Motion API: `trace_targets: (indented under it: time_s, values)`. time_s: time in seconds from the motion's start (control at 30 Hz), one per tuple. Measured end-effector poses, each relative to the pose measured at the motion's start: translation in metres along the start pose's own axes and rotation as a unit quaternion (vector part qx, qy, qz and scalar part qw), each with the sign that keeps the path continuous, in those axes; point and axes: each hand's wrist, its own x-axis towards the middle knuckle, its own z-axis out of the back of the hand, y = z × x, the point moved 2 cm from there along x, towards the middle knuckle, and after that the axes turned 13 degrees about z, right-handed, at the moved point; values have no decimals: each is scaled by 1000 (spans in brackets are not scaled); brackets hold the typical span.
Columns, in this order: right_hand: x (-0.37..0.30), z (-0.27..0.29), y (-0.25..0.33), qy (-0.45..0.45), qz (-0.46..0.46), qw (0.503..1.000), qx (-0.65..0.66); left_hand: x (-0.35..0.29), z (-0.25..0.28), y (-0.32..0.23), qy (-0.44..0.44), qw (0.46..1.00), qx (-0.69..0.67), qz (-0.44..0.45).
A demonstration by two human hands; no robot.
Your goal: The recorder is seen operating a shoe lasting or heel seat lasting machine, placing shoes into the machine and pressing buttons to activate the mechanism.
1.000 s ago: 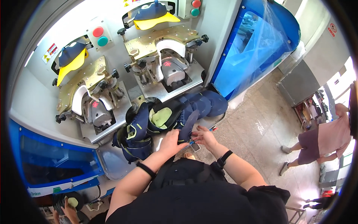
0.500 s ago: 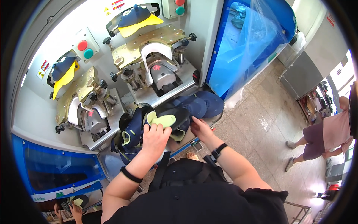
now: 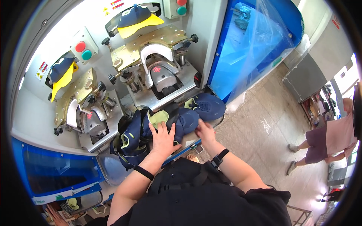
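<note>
My left hand (image 3: 162, 140) is open, its fingers spread over a navy shoe upper with lime-green lining (image 3: 159, 118). My right hand (image 3: 206, 133) has its fingers curled together at the rounded toe of another navy shoe upper (image 3: 187, 119); its fingertips are partly hidden and slightly smeared. Farther right lies a laced navy shoe upper (image 3: 206, 107) with its toe to the right and lime lining at its opening. To the left of my left hand, several more uppers form a bunched navy pile (image 3: 132, 139).
Ahead stand two metal pressing stations (image 3: 160, 77) (image 3: 90, 116), with red and green buttons (image 3: 83, 51) between them. Blue machine panels (image 3: 241, 52) (image 3: 56, 165) flank them. Another person (image 3: 335, 128) stands at right on the tiled floor (image 3: 260, 124). A second person's hand (image 3: 56, 215) shows at lower left.
My left hand has gone from gripping the lime-lined piece to lying spread over it. The laced upper now shows at the right end of the row. My right hand has shifted slightly.
</note>
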Motion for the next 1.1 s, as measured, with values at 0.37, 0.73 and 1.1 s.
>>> trace_targets:
  time_s: [0.37, 0.73, 1.1]
  values:
    - [-5, -26, 107, -42, 458, 831, -311, -9, -17, 5, -81, 994, -68, -3]
    - [-11, 7, 103, 120, 49, 989, 72, -60, 2, 48, -278, 919, -277, 36]
    - [-26, 15, 37, 132, -98, 979, 116, -114, -108, 201, -281, 746, -393, 458]
